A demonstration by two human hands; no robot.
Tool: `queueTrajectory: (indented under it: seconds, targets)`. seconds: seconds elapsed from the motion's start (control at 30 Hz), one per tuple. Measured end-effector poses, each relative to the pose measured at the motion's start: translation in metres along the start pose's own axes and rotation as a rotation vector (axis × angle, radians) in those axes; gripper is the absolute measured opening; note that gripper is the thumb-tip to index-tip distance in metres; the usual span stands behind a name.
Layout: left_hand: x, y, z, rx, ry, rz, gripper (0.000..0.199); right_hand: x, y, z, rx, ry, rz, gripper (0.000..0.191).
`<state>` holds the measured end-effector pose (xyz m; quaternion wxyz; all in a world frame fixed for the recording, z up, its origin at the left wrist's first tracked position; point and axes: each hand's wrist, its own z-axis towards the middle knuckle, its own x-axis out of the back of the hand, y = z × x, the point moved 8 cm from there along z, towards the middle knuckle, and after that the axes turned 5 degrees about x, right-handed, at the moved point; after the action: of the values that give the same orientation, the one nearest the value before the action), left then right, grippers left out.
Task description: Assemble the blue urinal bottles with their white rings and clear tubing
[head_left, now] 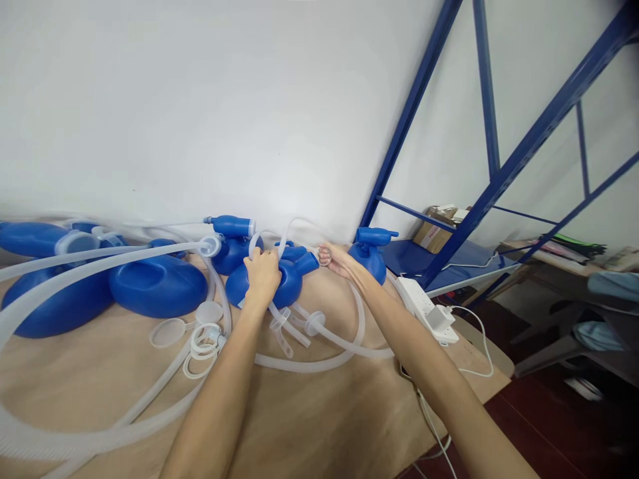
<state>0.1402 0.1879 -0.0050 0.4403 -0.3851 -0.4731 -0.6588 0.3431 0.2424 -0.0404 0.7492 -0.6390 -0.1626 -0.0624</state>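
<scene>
A blue plastic bottle (289, 285) with an angled spout stands on the brown table in the middle. My left hand (263, 271) is closed around its handle, on the bottle's left part. Just right of the spout's mouth, my right hand (335, 259) has its fingers curled on a small clear part, too small to name. A thin clear tube (284, 234) arches up behind the bottle. Below it lie clear tubes with a round clear disc (314, 323).
More blue bottles (158, 286) and long clear hoses (70, 444) cover the left side. Another blue bottle (369, 255) stands right of my right hand. A white power strip (424, 309) lies at the right edge, near a blue metal rack (519, 150).
</scene>
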Motion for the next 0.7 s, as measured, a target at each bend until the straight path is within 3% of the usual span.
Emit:
queueTrajectory:
  seconds: [0.13, 0.27, 0.37, 0.6, 0.7]
  targets:
    - [0.000, -0.003, 0.001, -0.001, -0.011, -0.012, 0.041, 0.003, 0.019, -0.026, 0.014, 0.024, -0.062, 0.049]
    - [0.000, -0.006, 0.005, 0.008, -0.027, -0.019, 0.036, 0.026, 0.032, -0.046, 0.019, 0.050, -0.223, 0.053]
    - [0.001, -0.011, 0.007, 0.011, -0.033, -0.031, 0.034, 0.037, 0.040, -0.058, -0.011, 0.001, -0.355, 0.051]
    - [0.013, -0.016, 0.013, -0.064, -0.047, -0.110, 0.035, 0.024, 0.052, -0.094, -0.090, -0.210, -0.534, 0.042]
    - [0.026, -0.013, 0.014, -0.092, -0.033, -0.151, 0.033, 0.032, 0.046, -0.093, -0.081, -0.153, -0.609, 0.034]
